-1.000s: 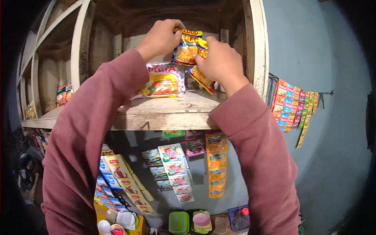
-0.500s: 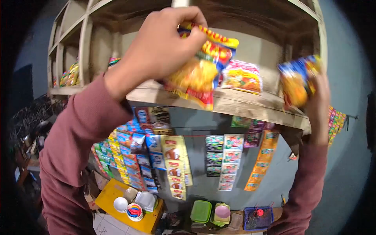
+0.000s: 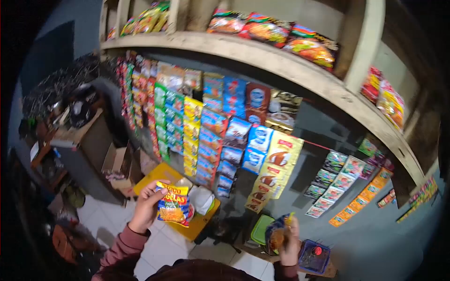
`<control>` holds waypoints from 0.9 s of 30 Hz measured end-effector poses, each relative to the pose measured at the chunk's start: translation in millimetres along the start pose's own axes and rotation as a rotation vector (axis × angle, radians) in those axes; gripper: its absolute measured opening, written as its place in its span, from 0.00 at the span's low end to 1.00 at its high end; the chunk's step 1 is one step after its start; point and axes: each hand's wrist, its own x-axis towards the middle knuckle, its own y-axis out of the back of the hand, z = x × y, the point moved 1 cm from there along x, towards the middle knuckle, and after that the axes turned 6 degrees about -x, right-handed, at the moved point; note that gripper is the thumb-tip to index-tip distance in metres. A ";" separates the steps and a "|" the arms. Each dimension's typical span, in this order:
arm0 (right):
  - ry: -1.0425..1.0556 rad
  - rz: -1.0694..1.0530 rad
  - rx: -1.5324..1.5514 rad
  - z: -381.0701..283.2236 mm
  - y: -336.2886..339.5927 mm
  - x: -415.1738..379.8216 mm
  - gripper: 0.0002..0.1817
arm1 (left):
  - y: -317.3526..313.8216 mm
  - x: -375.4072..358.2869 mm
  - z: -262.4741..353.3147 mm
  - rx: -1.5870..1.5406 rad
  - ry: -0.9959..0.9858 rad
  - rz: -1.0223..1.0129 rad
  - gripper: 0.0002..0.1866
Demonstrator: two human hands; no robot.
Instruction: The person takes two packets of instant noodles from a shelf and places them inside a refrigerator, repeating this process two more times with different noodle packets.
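My left hand is closed on the edge of a yellow, red and blue instant noodle packet, its printed front facing me. The packet is held upright above the yellow table. Lower right, my right hand is wrapped round a second instant noodle packet, dark blue and orange, seen side-on and slightly blurred. Both hands are below the wooden shelf. On that shelf lie several black and red noodle packets, and a pink and yellow packet leans farther right.
Strips of sachets hang along the wall under the shelf. The yellow table holds white containers. A green box and a blue basket stand low at right. At left are a dark cabinet and a cardboard box.
Both hands have come down from shelf height with their packets still held. The view has swung left, showing more of the shelf's packets and hanging sachets.
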 end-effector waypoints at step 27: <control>-1.555 -1.333 0.195 154.4 -188.2 -41.3 0.27 | 11.1 -164.8 -124.1 -0.459 -0.037 0.845 0.12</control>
